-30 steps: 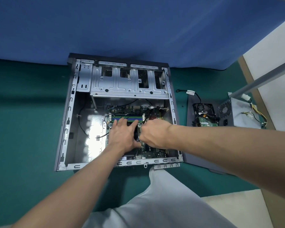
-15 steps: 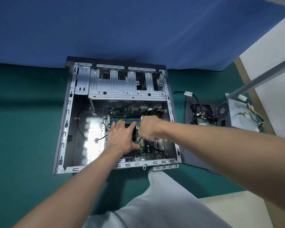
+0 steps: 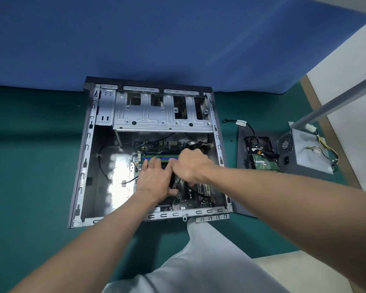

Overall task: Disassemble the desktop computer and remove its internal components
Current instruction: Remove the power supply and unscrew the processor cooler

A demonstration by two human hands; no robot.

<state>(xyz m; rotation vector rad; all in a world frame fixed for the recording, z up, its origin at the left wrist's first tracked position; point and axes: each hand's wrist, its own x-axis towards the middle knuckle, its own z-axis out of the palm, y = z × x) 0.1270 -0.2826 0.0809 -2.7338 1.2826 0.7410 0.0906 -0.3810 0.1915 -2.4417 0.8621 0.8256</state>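
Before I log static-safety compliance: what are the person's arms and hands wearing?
Nothing shows: the left hand and right hand are ungloved, the left forearm and right forearm bare to the picture's edge, with no sleeves, watch or wrist strap. A light grey trouser leg shows below.

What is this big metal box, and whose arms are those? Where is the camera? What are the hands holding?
The camera sits on a person's head, looking down, so the arms are theirs. The metal box is an open computer case lying on a green surface. Inside is its green circuit board. The left hand rests there with straight fingers; the right hand curls round a black part, mostly hidden. Already taken out, to the right: a grey power supply and a hard drive.
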